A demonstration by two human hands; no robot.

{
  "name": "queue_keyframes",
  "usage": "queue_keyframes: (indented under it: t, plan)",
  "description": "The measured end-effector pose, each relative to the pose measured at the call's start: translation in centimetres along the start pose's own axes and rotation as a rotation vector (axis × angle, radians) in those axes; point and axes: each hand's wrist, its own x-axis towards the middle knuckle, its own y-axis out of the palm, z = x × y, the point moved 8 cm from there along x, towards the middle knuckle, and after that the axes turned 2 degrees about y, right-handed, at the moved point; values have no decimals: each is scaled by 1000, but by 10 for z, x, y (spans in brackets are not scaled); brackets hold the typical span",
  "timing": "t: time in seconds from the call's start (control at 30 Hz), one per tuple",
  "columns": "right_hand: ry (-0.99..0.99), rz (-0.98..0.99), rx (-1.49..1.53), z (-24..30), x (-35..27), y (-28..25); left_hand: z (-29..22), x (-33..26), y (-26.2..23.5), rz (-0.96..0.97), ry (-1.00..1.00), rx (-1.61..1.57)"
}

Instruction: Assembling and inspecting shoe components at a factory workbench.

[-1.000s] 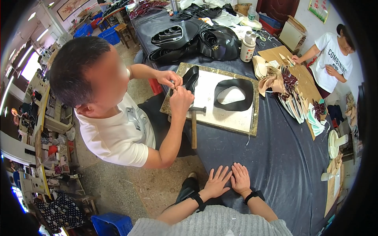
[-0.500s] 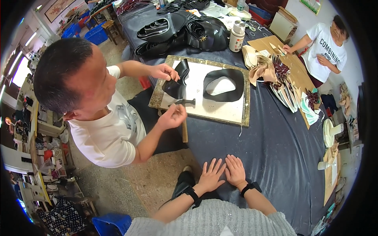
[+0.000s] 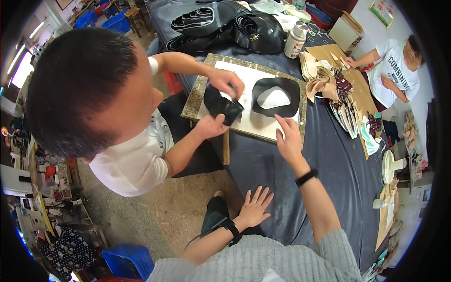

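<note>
The right hand (image 3: 287, 138) lies open, empty, fingertips on the pale rectangular work board (image 3: 244, 123) beside the black curved leather piece (image 3: 276, 96); the left hand (image 3: 256, 207) hovers open, empty. Pointing works best clear of the co-worker's hands.

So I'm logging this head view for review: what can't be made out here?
- Black leather piece: its shape, folded and covered by the co-worker's hands.
- Right hand: whether its fingertips touch the white board, too small to tell.
- Left hand: what it rests on, hidden beneath it.
- Scraps at the table's far side: too small and bent by the lens.
</note>
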Motion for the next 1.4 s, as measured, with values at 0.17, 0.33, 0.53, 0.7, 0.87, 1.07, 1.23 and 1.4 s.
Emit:
queue_keyframes:
  t: [0.17, 0.33, 0.53, 0.7, 0.87, 1.07, 1.23, 1.4]
  plan:
    - [-67, 56, -170, -6, 49, 37, -6, 0, 0, 47, 20, -39]
    - [-33, 52, -193, -9, 44, 46, -2, -3, 5, 75, 9, -76]
    - [-47, 31, -162, -6, 40, 30, -2, -1, 2, 44, 11, -44]
    - [-70, 2, -91, 7, 31, 17, 0, 0, 4, 78, 2, -46]
    - [-49, -9, -17, 16, 27, 8, 0, -2, 6, 69, 4, -60]
    - [-141, -31, 61, 52, 84, -4, -2, -2, 5, 97, -13, -30]
    - [-158, -29, 136, 68, 127, 13, -2, 0, 5, 93, -6, -18]
    - [-147, 21, 103, 72, 145, 32, -3, -2, 3, -29, 25, 7]
